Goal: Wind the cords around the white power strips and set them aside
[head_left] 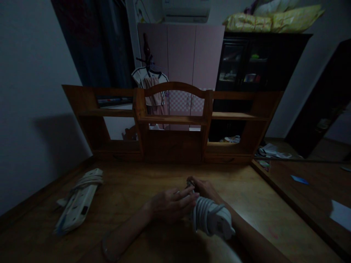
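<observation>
A white power strip [219,221] with its cord [203,215] wound in coils around it is held above the wooden desk. My left hand [174,204] reaches over its far end, fingers fairly straight and pressed together against it. On the other side, my right hand [205,188] curls its fingers around a small part at that same end, probably the cord's plug; dim light and the fingers hide the detail. A second white power strip [78,206], its cord bundled over the upper end, lies on the desk to the left.
A wooden shelf unit [175,118] stands along the desk's back edge, and a raised wooden strip [287,202] borders the right. Beyond that border lie a blue card [299,179] and white paper [340,213]. A wall [35,128] closes off the left side.
</observation>
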Tool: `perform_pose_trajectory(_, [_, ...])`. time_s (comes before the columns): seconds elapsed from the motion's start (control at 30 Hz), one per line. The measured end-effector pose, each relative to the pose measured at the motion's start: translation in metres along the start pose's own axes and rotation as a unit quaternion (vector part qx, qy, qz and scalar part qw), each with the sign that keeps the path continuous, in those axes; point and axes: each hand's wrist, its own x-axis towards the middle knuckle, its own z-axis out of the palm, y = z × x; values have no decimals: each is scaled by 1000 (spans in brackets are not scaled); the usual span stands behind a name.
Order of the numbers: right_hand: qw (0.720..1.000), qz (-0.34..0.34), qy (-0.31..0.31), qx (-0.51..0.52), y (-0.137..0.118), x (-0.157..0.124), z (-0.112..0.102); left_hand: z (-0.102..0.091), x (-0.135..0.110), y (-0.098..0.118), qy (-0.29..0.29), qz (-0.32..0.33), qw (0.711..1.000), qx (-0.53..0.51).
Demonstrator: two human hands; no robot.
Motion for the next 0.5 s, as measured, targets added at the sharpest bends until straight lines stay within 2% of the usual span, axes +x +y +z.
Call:
perform_pose_trajectory(0.1, [998,20,63,-8,0,4,-2,-1,1,-1,-25,-23,999,3])
perform_pose_trajectory(0.23, [975,74,196,79,1,9,-10,-4,4,-4,-36,-50,998,3])
perform_pose_trajectory(0.5, [944,89,302,100,14,14,-23,-3,4,-11,-103,-162,979,-72])
